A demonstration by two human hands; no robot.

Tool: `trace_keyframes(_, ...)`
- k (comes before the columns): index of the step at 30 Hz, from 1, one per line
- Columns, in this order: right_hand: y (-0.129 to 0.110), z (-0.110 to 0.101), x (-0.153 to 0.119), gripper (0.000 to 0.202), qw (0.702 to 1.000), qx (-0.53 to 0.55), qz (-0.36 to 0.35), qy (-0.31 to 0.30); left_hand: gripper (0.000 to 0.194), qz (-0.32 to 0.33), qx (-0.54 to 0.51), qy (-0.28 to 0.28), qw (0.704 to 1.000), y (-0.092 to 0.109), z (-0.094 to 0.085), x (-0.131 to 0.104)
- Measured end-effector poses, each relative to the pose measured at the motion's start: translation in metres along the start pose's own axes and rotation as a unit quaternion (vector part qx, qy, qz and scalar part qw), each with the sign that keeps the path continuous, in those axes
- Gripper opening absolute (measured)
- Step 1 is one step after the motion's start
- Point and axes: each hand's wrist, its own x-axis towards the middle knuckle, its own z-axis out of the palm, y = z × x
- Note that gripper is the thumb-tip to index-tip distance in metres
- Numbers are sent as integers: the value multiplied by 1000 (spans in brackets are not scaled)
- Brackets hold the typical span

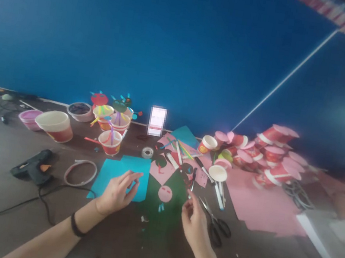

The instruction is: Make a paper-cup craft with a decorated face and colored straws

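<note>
My left hand (pixel 118 192), palm down, hovers over a bright blue paper sheet (pixel 110 169) with its fingers loosely stretched and the thumb apart; nothing shows in it. Nearest to my right hand (pixel 193 219) are black-handled scissors (pixel 217 227) and a slim pen-like tool (pixel 193 180). Its fingers are loosely curved and apart, with nothing visible between them. Between the hands, a pink paper disc (pixel 165 193) with two red ovals lies on dark green paper (pixel 173 216). Small blue paper bits (pixel 161 207) lie just below the disc.
On the left are a black glue gun (pixel 34 166) with a cord, a tape ring (pixel 80 173) and decorated paper cups (pixel 109 142). Behind stand a tape roll (pixel 147 152) and a blurred bright screen (pixel 156 121). Red cups (pixel 274 156) pile up at right beside pink paper (pixel 262 204).
</note>
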Motion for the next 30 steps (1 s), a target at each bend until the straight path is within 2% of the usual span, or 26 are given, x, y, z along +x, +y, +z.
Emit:
trace_keyframes(4,-13,6,-13,48,999,15,-15,-24,34,27,1,-29,999,22,-10,7)
trace_keyframes(7,-22,10,-18,48,999,18,-31,-33,34,13,11,-85,996,42,-17,6)
trace_keyframes(10,-30,9,-21,47,998,26,-41,-39,27,-33,31,-151,987,60,-19,-7)
trace_keyframes(14,-31,7,-27,45,998,42,-41,-27,23,-68,14,-196,978,78,-20,-38)
trace_keyframes(16,-27,6,-31,40,998,51,-38,-14,21,-95,7,-189,977,82,-23,-51)
trace_keyframes(18,-22,8,-36,35,998,59,-33,-3,11,-115,-3,-174,978,84,-30,-60)
trace_keyframes(21,-18,12,-41,28,997,65,-28,10,31,-115,-1,-169,979,83,-42,-63)
trace_keyframes(24,-17,15,-41,25,996,69,-41,31,34,-109,-13,-152,982,79,-53,-59)
trace_keyframes(28,-14,10,-38,25,995,65,-50,58,18,-140,-56,-82,985,79,-52,-58)
trace_keyframes(30,-9,5,-38,26,995,55,-49,68,25,-157,-71,-44,984,81,-49,-58)
